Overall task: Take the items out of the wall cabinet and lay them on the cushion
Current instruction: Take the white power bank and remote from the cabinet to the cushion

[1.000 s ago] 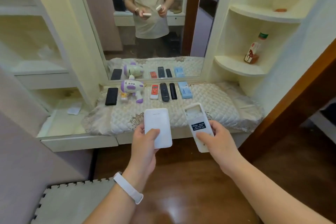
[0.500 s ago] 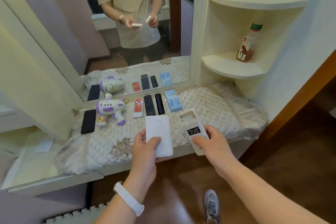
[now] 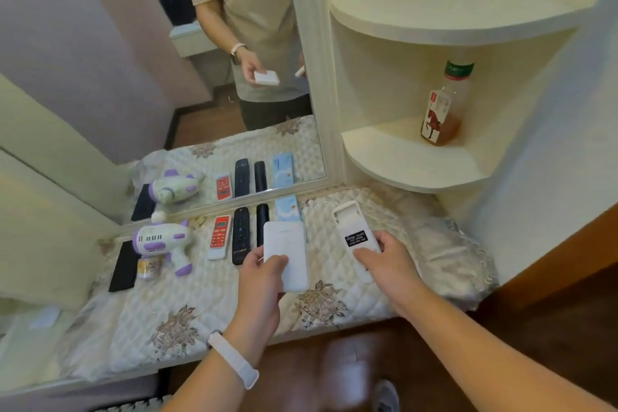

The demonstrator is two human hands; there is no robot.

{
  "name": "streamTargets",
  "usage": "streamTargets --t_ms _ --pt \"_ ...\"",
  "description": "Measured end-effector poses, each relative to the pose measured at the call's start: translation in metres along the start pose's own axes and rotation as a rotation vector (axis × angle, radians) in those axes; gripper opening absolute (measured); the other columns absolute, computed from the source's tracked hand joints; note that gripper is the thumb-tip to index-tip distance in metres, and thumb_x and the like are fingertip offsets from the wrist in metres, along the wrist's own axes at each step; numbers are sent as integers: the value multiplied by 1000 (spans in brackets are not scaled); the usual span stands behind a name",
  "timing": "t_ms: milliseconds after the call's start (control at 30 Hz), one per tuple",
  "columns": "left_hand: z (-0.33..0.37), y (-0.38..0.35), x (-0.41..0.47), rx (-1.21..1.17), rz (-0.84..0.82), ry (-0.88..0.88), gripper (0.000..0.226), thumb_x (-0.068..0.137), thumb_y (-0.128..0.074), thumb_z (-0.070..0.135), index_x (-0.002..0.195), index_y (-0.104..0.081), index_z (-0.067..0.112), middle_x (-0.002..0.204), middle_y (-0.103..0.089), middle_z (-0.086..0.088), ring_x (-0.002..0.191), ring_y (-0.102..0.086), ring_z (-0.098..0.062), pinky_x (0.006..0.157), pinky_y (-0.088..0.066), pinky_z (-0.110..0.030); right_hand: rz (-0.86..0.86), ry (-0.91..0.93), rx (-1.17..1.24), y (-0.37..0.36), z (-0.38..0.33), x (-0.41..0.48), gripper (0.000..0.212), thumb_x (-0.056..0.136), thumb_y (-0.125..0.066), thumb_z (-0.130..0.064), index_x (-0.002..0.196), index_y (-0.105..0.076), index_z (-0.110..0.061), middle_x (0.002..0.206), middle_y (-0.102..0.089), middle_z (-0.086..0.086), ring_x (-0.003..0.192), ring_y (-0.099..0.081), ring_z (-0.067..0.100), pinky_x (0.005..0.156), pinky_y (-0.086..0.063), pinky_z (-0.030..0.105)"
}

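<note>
White flat power bank (image 3: 285,244), black-labelled remote (image 3: 355,235)

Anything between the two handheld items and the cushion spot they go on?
Nothing visible. Left hand holds the power bank, right hand the white remote, both over the cushion. Only the blue pack, at the row's end, lies close behind the power bank.

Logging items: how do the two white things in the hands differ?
The slab in the left hand is plain and wide; the remote in the right hand is narrower, longer, black-labelled. The slab points straight ahead; the remote tilts left. Both are white, over the cushion.
</note>
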State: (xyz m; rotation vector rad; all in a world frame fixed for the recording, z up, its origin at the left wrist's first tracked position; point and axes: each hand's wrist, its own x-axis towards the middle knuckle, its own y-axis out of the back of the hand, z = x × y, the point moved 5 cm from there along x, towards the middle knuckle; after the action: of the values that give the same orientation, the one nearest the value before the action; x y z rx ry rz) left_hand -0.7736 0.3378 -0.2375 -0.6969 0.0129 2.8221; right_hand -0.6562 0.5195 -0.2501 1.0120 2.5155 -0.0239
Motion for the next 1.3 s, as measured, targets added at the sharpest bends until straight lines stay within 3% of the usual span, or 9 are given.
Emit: streamTargets --t_ms 233,467,567,733,833,1000,1067,1200,1300 --pt "-9 -27 41 9 38 73 36 89 -55 1 123 -48 2 111 -60 -19 87 -60 -30 61 -49 -35 -25 -54 -2 0 10 49 15 86 -63 -9 89 -60 -24 89 -69 2 79 -66 18 61 -51 28" --pt "-24 -43 101 47 55 151 25 87 -57 1 112 -55 6 108 -63 -15 88 -61 -29 63 -50 -36 -27 -175 -51 -14 32 105 16 86 -62 -13 100 -61 -20 96 -69 4 83 -67 21 63 -53 31" --pt "-29 -52 130 72 39 207 23 88 -56 1 110 -54 6 101 -61 -14 84 -60 -28 64 -52 -37 -1 -245 -77 -19 40 129 25 85 -63 -15 110 -61 -19 98 -68 3 85 -67 21 72 -56 37" --pt "-39 -73 179 141 -47 294 29 88 -57 6 116 -50 8 109 -60 -13 96 -61 -32 80 -56 -48 24 -334 -165 -30 46 174 29 87 -62 -17 115 -57 -18 103 -65 4 87 -65 23 73 -56 39" --pt "-50 -85 201 184 -95 350 35 86 -58 10 120 -50 8 110 -60 -14 95 -62 -31 75 -56 -42 53 -375 -219 -39 49 194 26 87 -62 -16 112 -54 -16 103 -64 5 87 -64 23 80 -56 43" --pt "-56 -103 231 231 -127 380 24 90 -53 6 112 -46 11 102 -57 -7 89 -58 -21 60 -47 -30 95 -404 -255 -53 51 223 12 86 -61 -11 93 -58 -20 96 -67 6 85 -65 24 76 -58 44" --pt "-60 -109 239 234 -142 382 24 91 -50 3 112 -46 12 101 -58 -8 86 -59 -20 57 -48 -28 101 -395 -295 -56 54 234 12 84 -62 -12 95 -62 -18 96 -69 8 85 -67 25 77 -59 46" --pt "-65 -114 249 270 -139 363 25 90 -44 -2 110 -45 14 100 -59 -8 84 -59 -16 62 -49 -28 91 -346 -390 -59 58 245 13 84 -60 -13 94 -62 -21 96 -71 4 86 -67 20 81 -56 40" --pt "-68 -115 247 290 -168 342 33 88 -47 -1 118 -49 10 101 -62 -7 88 -62 -20 69 -52 -30 76 -298 -476 -60 57 241 15 88 -57 -14 101 -58 -21 98 -67 0 88 -63 17 73 -48 29"
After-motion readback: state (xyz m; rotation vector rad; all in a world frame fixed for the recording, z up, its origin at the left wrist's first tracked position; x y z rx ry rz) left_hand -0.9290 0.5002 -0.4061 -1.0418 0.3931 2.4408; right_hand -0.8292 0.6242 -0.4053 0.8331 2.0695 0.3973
